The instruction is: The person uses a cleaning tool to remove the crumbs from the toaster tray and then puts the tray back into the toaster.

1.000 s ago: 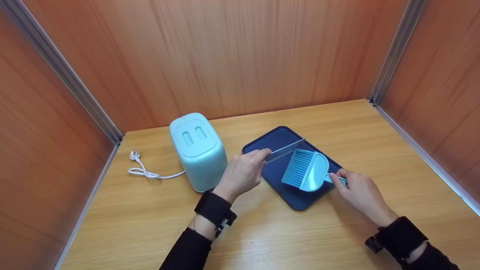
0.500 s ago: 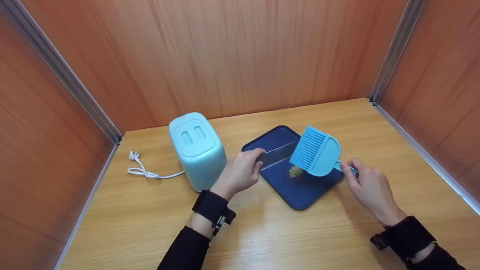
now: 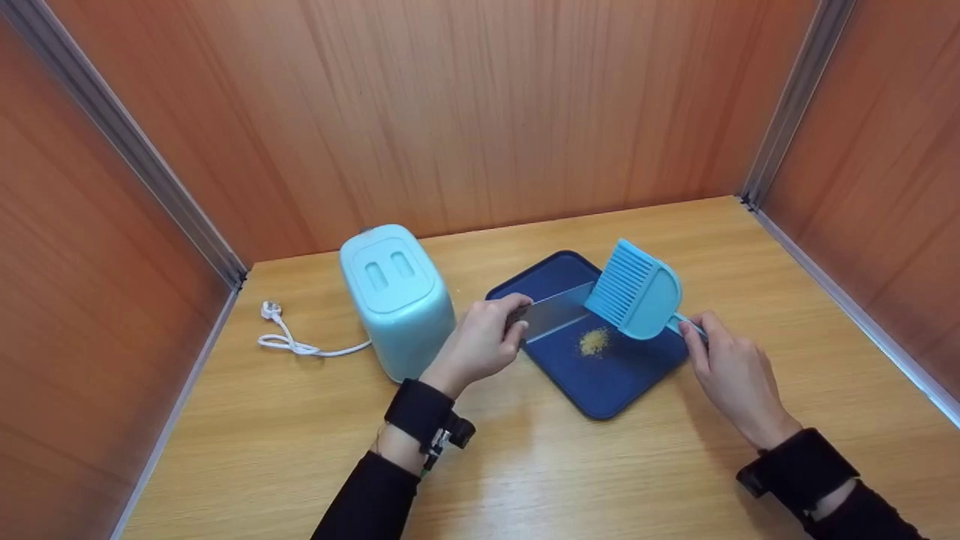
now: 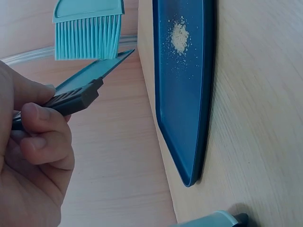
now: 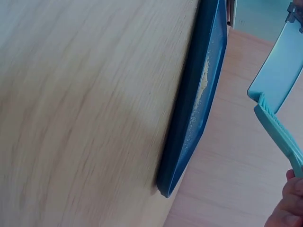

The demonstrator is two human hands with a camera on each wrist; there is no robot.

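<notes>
Brushing the blade (image 3: 559, 310) over the tray (image 3: 604, 394) looks like our step: left hand (image 3: 476, 341) grips its handle (image 4: 78, 99), right hand (image 3: 736, 373) the brush (image 3: 651, 307), bristles (image 3: 619, 289) probably touching. Next, we judge, calls for steady strokes above the tray's powder (image 3: 594, 342).

Head view: I looked forward-down from above.
Wrist views: mine looked closer, lower, sideways.
Both wrists shared: navy tray (image 4: 177, 109), turquoise brush (image 4: 88, 28).

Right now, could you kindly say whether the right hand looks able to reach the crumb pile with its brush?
Probably yes: the right hand grips the turquoise brush above the tray, and nothing covers the crumb pile, though the flat blade against the bristles might need moving.
</notes>
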